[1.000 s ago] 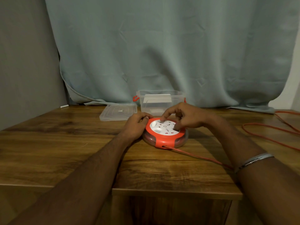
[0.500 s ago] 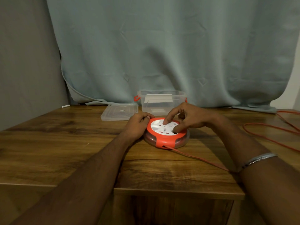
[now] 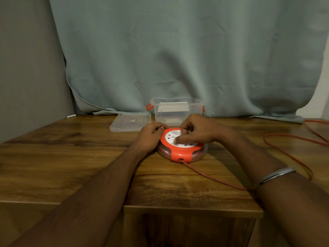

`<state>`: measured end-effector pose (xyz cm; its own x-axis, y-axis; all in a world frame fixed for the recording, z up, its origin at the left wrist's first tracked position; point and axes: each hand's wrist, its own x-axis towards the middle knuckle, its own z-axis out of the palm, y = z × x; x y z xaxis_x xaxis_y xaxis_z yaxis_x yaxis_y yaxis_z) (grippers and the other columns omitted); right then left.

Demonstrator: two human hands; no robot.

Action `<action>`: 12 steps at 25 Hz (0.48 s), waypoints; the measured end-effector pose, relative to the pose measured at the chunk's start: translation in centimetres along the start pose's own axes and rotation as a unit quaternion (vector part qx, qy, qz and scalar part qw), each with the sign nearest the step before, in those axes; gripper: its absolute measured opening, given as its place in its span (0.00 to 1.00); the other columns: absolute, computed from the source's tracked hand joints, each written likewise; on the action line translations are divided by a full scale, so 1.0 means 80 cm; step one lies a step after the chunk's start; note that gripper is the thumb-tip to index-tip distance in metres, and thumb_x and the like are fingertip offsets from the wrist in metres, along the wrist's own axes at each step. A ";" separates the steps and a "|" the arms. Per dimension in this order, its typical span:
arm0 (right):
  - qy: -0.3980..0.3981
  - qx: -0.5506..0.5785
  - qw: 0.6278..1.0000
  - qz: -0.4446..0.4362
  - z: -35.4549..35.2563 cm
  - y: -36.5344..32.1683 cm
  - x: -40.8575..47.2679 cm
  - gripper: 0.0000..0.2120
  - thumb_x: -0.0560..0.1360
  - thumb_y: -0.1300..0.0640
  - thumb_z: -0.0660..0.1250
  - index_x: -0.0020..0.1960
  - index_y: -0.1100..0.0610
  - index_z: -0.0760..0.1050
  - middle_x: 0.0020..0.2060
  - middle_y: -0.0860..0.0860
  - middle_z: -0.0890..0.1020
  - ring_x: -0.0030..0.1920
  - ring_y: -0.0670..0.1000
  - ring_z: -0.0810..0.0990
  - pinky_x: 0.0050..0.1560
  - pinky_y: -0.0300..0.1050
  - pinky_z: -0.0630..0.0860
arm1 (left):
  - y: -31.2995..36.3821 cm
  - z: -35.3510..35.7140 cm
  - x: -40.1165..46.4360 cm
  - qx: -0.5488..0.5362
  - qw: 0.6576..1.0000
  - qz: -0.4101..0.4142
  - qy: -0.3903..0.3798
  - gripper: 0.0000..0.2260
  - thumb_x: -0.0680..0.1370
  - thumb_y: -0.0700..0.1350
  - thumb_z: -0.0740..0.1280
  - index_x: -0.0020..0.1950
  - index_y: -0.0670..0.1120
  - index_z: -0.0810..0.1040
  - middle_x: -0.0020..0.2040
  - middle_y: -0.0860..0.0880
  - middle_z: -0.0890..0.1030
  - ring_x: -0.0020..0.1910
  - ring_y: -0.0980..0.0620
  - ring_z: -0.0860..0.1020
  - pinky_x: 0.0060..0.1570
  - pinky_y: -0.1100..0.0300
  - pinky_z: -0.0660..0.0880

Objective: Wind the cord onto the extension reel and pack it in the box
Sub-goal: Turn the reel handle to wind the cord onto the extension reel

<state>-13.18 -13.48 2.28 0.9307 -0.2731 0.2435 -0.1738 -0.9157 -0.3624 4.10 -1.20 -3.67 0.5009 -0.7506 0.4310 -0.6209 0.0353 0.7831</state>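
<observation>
- Head-camera view showed the extension reel point(image 3: 182, 148) flat on the wooden table point(image 3: 71, 157), just in front of the open clear box point(image 3: 176, 111).
- Left hand point(image 3: 150, 137) gripped the reel's orange rim at its left edge, fingers curled over it.
- Right hand point(image 3: 196, 130) lay on the white socket face, fingers curled, thumb pressed to it; whether it pinched a winding knob I could not tell.
- Cord point(image 3: 213, 177) ran from the front slot under the right forearm and looped well off to the right.
- Winding well seemed to call for a firmly braced rim, steady turns, and slack fed in without kinks.
- Lid point(image 3: 130, 122) lay beside the box.
</observation>
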 end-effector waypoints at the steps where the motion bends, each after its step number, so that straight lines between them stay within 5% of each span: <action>1: 0.001 0.012 1.000 -0.004 0.001 -0.002 0.000 0.19 0.74 0.49 0.78 0.29 0.55 0.78 0.22 0.45 0.78 0.25 0.41 0.73 0.28 0.32 0.67 | 0.000 0.000 0.000 -0.004 1.000 0.001 0.001 0.14 0.84 0.43 0.58 0.63 0.46 0.81 0.58 0.45 0.83 0.55 0.50 0.82 0.54 0.54 0.81; 5: 0.033 0.051 0.998 -0.018 -0.011 -0.001 -0.005 0.03 0.73 0.60 0.77 0.44 0.55 0.84 0.34 0.49 0.84 0.33 0.48 0.81 0.38 0.44 0.78 | 0.000 0.000 0.000 -0.004 1.000 -0.003 0.005 0.14 0.84 0.43 0.58 0.63 0.45 0.81 0.59 0.45 0.83 0.56 0.49 0.81 0.57 0.52 0.80; 8: -0.004 0.057 0.998 0.014 -0.023 0.008 -0.008 0.26 0.72 0.66 0.75 0.66 0.48 0.77 0.50 0.49 0.85 0.46 0.45 0.84 0.49 0.45 0.80 | 0.001 0.001 -0.001 -0.003 1.000 -0.018 0.001 0.14 0.84 0.43 0.57 0.65 0.46 0.80 0.61 0.46 0.82 0.58 0.49 0.80 0.58 0.52 0.80; 12: -0.079 0.059 0.995 0.007 -0.027 0.020 -0.008 0.49 0.71 0.73 0.72 0.82 0.42 0.56 0.59 0.49 0.85 0.38 0.29 0.80 0.38 0.29 0.76 | 0.003 0.000 0.000 -0.003 1.000 -0.014 0.002 0.14 0.84 0.43 0.57 0.65 0.46 0.80 0.61 0.46 0.82 0.59 0.49 0.80 0.59 0.52 0.80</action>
<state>-14.74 -15.38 3.48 0.9689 -0.2280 0.0958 -0.1579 -0.8686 -0.4696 3.94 -1.21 -3.52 0.5199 -0.7492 0.4105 -0.6030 0.0186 0.7976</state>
